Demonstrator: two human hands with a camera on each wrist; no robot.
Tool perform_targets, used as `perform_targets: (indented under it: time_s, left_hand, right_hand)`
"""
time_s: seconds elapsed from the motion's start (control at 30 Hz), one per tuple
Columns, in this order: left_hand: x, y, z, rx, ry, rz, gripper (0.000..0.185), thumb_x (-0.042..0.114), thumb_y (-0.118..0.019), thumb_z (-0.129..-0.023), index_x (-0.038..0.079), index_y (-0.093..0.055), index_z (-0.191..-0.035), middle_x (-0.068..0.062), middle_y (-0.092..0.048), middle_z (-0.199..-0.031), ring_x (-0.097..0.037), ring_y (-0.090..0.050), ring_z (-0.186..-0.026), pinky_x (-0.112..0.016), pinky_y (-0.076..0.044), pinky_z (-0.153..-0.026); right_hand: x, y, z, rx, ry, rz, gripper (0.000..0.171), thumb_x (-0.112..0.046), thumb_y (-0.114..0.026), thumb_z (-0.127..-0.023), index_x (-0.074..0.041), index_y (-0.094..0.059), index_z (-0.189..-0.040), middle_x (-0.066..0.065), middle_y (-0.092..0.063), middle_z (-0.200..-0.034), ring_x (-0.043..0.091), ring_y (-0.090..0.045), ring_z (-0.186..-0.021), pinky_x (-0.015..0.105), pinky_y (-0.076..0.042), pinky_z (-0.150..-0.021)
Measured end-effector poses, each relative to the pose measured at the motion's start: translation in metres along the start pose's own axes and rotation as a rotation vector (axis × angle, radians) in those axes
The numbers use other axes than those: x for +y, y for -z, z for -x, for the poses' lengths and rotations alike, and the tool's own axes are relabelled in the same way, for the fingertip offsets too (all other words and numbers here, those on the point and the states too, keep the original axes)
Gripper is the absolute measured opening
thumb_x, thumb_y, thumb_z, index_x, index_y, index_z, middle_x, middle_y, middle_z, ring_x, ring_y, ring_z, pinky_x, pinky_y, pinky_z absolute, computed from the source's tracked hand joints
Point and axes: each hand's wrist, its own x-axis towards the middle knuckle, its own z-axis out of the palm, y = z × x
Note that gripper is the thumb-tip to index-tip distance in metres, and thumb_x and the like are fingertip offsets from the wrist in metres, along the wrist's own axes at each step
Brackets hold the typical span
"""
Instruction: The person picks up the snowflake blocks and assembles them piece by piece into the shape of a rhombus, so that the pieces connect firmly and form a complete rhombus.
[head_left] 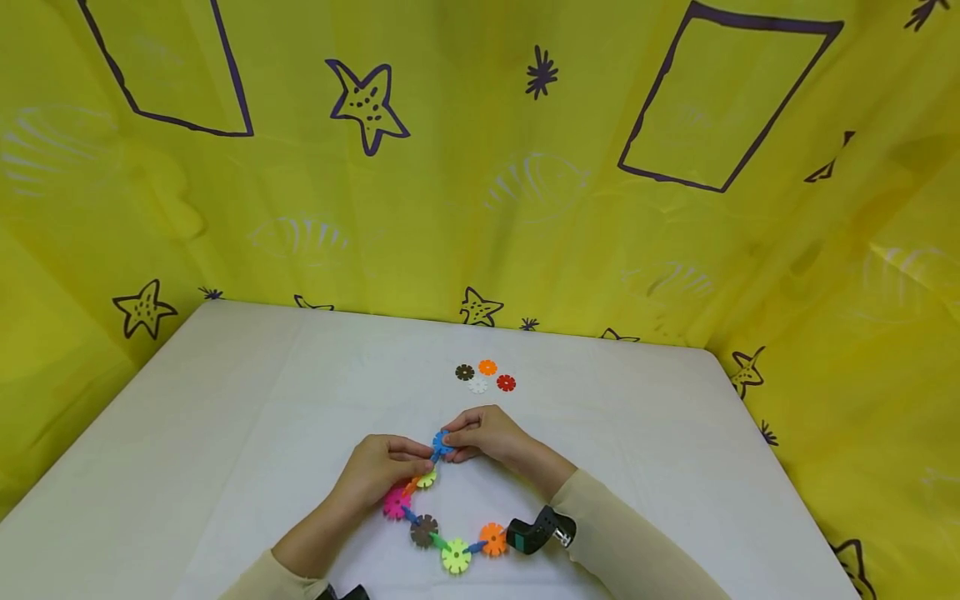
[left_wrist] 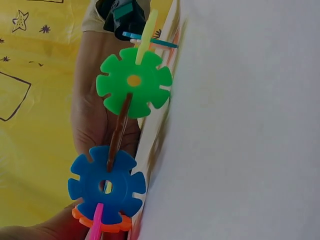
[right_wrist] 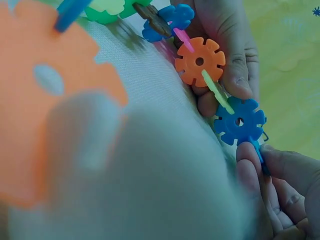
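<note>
We are looking down at a white surface (head_left: pixel 225 433) with yellow patterned cloth (head_left: pixel 480 208) hanging all around it. Both hands meet near the middle. The left hand (head_left: pixel 378 475) has its fingers curled round the upper end of a chain of snowflake discs (head_left: pixel 438 533), thumb and fingertips closing on the pieces there. The right hand (head_left: pixel 487 435) pinches a blue disc (head_left: pixel 442 443) at the very tip of that chain, finger and thumb pressed onto it.

From the hands the chain curves down and toward us across the surface: a yellow-green piece just under the left fingers, then a pink disc (head_left: pixel 396 502), a brown disc (head_left: pixel 423 530), a lime disc (head_left: pixel 456 556) and an orange disc (head_left: pixel 492 539), with small connector discs set edgewise between them. The chain lies between the two forearms, its far end close to the dark camera (head_left: pixel 540 530) strapped on the right wrist.

The right wrist view shows the blue disc (right_wrist: pixel 240 122) up close, slotted onto a pale green piece that joins an orange disc (right_wrist: pixel 200 61) held against the left fingers.

Beyond the hands, well apart from them, sits a little cluster of loose discs (head_left: pixel 485 377): brown, orange, white and red, lying flat, near one another.
</note>
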Motion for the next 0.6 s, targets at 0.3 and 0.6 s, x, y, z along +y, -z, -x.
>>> perform_targets:
  time_s: [0.3,0.6]
  left_hand:
    - [0.0022,-0.0056,0.0018,0.084,0.002,-0.007,0.021,0.021,-0.088,-0.073,0.011,-0.08,-0.089,-0.003,-0.076,-0.082,-0.01,-0.071,-0.079,-0.027,-0.054,-0.077]
    - [-0.0006,-0.008,-0.0014,0.125,-0.008,-0.032,0.017,0.023,-0.088,-0.073,0.014,-0.08,-0.085,0.001,-0.076,-0.079,-0.008,-0.071,-0.076,-0.027,-0.054,-0.074]
  right_hand:
    - [-0.0005,0.0015,-0.0004,-0.014,-0.024,0.011,0.02,-0.002,-0.069,-0.09,0.01,-0.069,-0.107,0.012,-0.075,-0.085,0.011,-0.07,-0.066,0.025,-0.06,-0.068]
    - [-0.0003,0.0031,-0.001,-0.022,-0.026,-0.024,0.02,0.0,-0.066,-0.091,0.012,-0.068,-0.107,0.01,-0.074,-0.083,0.011,-0.07,-0.066,0.025,-0.06,-0.068]
